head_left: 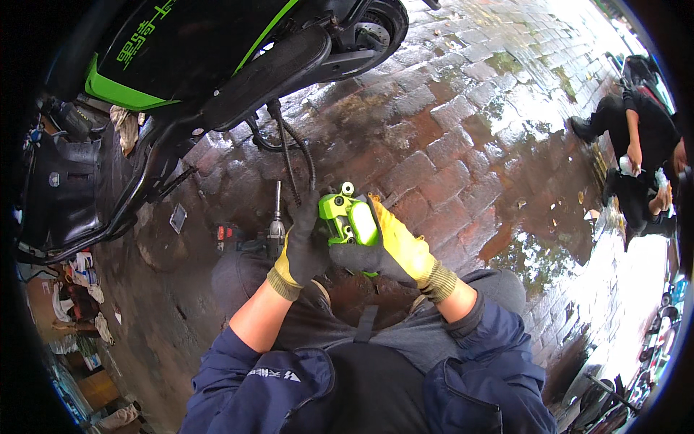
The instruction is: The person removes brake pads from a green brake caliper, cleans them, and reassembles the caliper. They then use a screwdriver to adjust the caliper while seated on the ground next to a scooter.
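A bright green brake caliper (363,220) is held up in front of my knees, with a small silvery round fitting at its top. My right hand (397,249), in a yellow and black work glove, grips it from the right and below. My left hand (306,246), gloved the same way, closes against its left side; the fingertips are partly hidden. Black hoses (288,155) come down from the scooter and end by my left fingers. Just left of that hand, a power wrench (275,230) with a long socket lies on the ground.
A black and green electric scooter (195,54) lies across the upper left. A small flat plate (178,218) rests on the wet brick paving (448,145). At the far right, a person in dark clothes (614,119) sits holding something pale. Boxes and rags (83,304) crowd the lower left edge.
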The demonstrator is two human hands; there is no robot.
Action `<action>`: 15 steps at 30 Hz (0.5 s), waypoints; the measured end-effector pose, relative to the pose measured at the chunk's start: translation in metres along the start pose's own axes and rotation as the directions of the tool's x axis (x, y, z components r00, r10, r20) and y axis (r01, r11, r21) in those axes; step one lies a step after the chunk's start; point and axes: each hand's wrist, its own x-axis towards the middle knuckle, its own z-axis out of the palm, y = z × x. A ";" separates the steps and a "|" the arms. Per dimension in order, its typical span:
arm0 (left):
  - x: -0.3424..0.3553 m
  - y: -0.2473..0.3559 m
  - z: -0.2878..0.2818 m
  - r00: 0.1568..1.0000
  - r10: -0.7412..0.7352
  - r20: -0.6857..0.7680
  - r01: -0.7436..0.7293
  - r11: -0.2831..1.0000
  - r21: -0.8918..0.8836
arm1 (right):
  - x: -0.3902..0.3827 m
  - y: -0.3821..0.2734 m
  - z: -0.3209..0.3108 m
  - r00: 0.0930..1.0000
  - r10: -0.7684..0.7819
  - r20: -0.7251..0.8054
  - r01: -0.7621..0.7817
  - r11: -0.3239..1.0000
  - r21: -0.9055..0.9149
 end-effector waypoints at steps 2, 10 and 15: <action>0.001 -0.006 0.002 0.998 0.026 -0.064 -0.031 0.997 -0.070 | 0.001 0.002 0.001 0.996 -0.041 -0.079 0.035 0.996 -0.079; 0.001 -0.014 0.007 0.970 -0.060 -0.237 -0.005 0.965 -0.263 | 0.014 0.067 0.030 0.972 -0.233 -0.017 0.129 0.598 -0.791; 0.010 -0.033 -0.002 0.920 -0.073 -0.385 -0.034 0.964 -0.264 | 0.022 0.079 0.046 0.980 -0.198 0.032 0.112 0.408 -0.906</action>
